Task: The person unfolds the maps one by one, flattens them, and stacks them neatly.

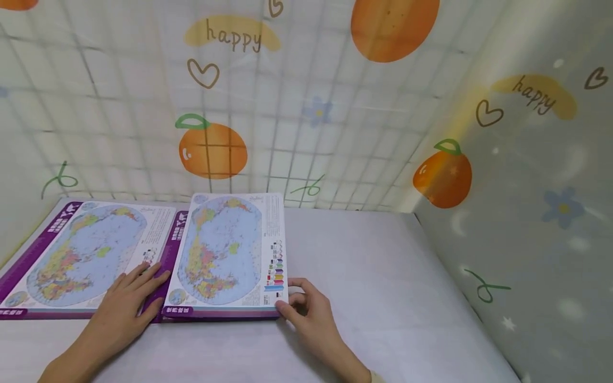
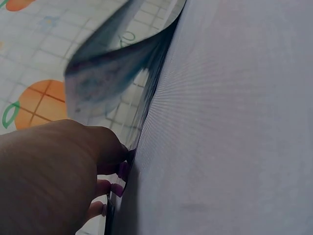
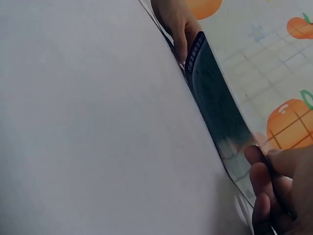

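Observation:
Two similar printed world maps lie side by side on the table. The left world map has a purple strip along its left side. The right world map tops what looks like a layered stack, with coloured layers along its front edge. My left hand rests with fingers spread on the left map's lower right part and the purple strip between the maps. My right hand pinches the right map's near right corner, thumb on top and fingers beneath. In the left wrist view, a glossy sheet curls upward beyond the left hand.
The maps lie on a white-covered table. Behind them stands a wire grid covered by a translucent curtain printed with oranges and hearts. A similar curtain hangs along the right side.

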The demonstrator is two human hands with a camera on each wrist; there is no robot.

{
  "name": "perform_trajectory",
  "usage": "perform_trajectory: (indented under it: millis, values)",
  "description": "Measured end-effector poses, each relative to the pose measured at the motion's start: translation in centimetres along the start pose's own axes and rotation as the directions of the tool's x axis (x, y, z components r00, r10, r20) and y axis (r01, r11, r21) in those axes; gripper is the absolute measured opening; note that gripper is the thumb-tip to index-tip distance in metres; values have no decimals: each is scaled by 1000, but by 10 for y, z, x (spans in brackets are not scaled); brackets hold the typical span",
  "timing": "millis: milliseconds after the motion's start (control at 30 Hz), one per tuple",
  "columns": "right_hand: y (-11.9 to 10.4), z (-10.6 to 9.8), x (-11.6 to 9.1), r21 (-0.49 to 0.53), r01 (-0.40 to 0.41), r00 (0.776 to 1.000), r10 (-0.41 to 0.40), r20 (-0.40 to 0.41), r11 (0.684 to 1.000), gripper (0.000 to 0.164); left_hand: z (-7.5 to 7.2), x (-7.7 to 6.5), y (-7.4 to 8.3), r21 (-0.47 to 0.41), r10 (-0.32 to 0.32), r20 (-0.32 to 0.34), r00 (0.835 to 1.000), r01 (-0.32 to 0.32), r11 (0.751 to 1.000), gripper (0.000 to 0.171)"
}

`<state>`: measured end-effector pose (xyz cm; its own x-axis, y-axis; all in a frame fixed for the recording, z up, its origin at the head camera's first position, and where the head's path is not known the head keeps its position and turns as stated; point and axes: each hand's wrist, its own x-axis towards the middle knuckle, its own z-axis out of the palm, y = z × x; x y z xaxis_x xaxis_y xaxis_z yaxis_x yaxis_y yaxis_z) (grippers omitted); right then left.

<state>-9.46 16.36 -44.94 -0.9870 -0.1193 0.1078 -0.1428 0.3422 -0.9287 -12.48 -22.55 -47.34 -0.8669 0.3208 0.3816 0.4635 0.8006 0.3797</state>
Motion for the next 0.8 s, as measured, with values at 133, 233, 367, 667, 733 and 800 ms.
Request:
perform_trajectory:
  millis: [133,233,367,667,733,800]
  values:
    - [3,-7,-1,-2,-11,999,11,-30,1000,40,2,0,1,5,0,-8,1000,0,1000,51]
    - [4,-10,-1,7,-21,999,21,-36,1000,40,2,0,2,7,-4,-13,1000,4,1000,51]
    - [6,-14,-1,27,-32,999,33,-27,999,40,3,-1,2,13,-3,-18,1000,4,1000,51]
    - [9,-31,-5,5,-57,996,58,-75,998,42,0,1,2,10,-36,29,999,36,999,52]
    - [10,-35,-6,10,-63,995,64,-83,998,41,-1,1,2,12,-42,41,998,42,999,52]
    - [12,-39,-6,7,-64,994,64,-91,998,41,-2,1,2,10,-46,47,998,45,999,52]
